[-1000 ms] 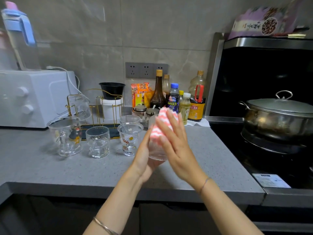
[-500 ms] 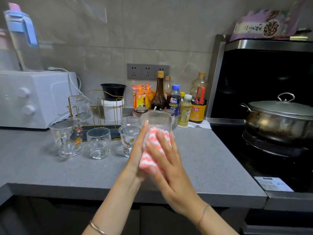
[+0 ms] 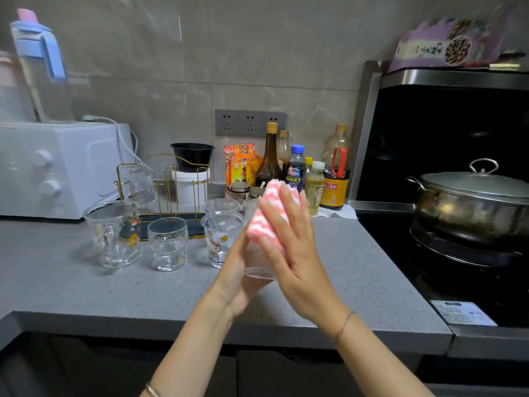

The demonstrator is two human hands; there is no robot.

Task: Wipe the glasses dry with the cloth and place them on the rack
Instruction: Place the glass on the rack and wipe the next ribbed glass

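My left hand [image 3: 236, 275] holds a clear ribbed glass [image 3: 259, 266] from the left side, above the counter. My right hand [image 3: 292, 253] presses a pink-and-white striped cloth [image 3: 264, 224] flat against the glass with straight fingers. The cloth covers the glass's upper part. Behind stands a gold wire rack [image 3: 171, 190] on a dark tray, with one glass [image 3: 138, 183] hung upside down on it. In front of the rack stand a mug with a cartoon print [image 3: 114, 233], a short textured glass [image 3: 168, 243], a cartoon-cat glass [image 3: 220, 239] and another ribbed glass [image 3: 221, 206].
A white appliance [image 3: 57, 167] sits at the back left with a blue-lidded jug [image 3: 40, 70] on top. Sauce bottles [image 3: 300, 170] and jars line the wall. A lidded steel pot [image 3: 472, 202] sits on the black stove at right. The grey counter [image 3: 114, 293] ends in front.
The cloth under my right hand slid down the glass's side and has come back up to its upper part. The glass stays in my left hand.
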